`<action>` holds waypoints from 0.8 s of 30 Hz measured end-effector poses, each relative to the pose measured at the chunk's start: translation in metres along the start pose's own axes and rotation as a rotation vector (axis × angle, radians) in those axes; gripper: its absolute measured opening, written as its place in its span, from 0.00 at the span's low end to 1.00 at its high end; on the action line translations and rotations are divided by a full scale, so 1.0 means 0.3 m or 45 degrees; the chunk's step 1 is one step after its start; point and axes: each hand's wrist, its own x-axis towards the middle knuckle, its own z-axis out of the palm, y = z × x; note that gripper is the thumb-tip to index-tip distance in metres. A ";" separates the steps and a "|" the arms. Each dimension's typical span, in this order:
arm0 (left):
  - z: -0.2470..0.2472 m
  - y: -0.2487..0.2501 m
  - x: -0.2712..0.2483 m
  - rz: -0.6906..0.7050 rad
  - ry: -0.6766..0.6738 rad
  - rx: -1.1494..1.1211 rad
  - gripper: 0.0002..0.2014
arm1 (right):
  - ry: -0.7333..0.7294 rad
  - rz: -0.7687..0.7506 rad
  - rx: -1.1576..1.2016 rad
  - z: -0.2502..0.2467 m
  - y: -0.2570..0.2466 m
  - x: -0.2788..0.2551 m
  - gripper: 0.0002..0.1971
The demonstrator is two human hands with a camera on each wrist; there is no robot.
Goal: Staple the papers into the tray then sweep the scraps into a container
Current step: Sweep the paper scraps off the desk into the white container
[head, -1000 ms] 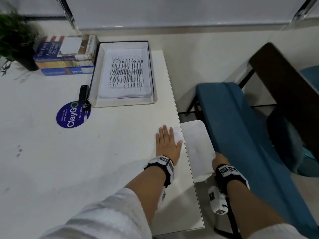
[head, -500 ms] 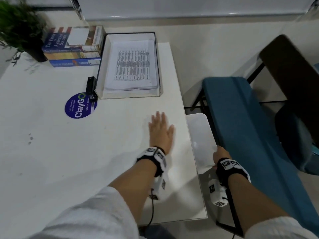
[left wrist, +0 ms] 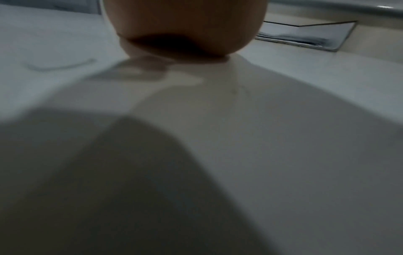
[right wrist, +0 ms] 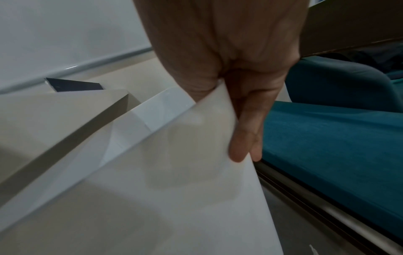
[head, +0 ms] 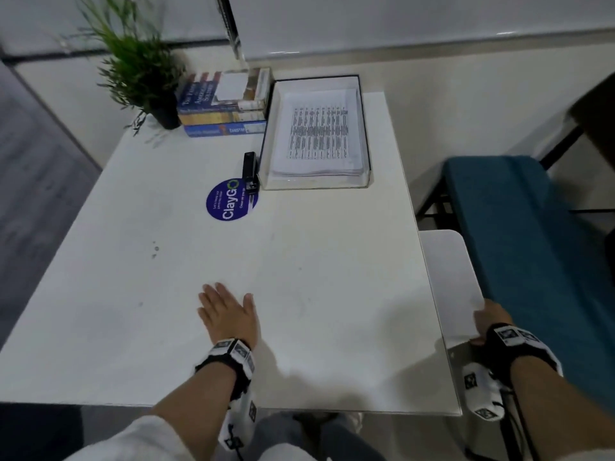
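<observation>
- White table (head: pixel 299 261) under the flat, spread left hand (head: pixel 228 314); teal bench (head: pixel 532 244) beside the right hand (head: pixel 492 322).
- Right hand pinches a white container (head: pixel 449 277) (thumb on top in the right-wrist view).
- Paper tray (head: pixel 364 134) well ahead, between both hands.

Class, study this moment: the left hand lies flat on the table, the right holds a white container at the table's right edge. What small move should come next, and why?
Probably slide the left hand rightward across the table toward the white container, which the right hand grips below the edge. The palm lies flat; whether scraps lie under it cannot be told.
</observation>
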 end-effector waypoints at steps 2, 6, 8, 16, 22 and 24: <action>0.020 0.093 -0.017 0.190 -0.021 0.052 0.33 | 0.009 0.007 0.008 0.004 0.011 -0.009 0.19; 0.082 0.340 -0.081 0.476 -0.094 0.086 0.34 | 0.033 0.018 0.003 0.000 0.030 -0.032 0.18; 0.113 0.462 -0.118 0.586 -0.183 0.090 0.34 | 0.054 0.011 -0.009 -0.007 0.046 -0.033 0.17; 0.241 0.812 -0.356 1.048 -0.384 0.262 0.33 | 0.048 -0.027 0.006 -0.049 0.075 -0.014 0.18; 0.216 0.906 -0.466 1.575 -0.759 0.286 0.26 | -0.029 -0.019 0.061 -0.073 0.064 0.003 0.19; 0.164 0.878 -0.448 1.512 -0.791 0.152 0.25 | -0.012 -0.014 0.067 -0.075 0.068 0.010 0.19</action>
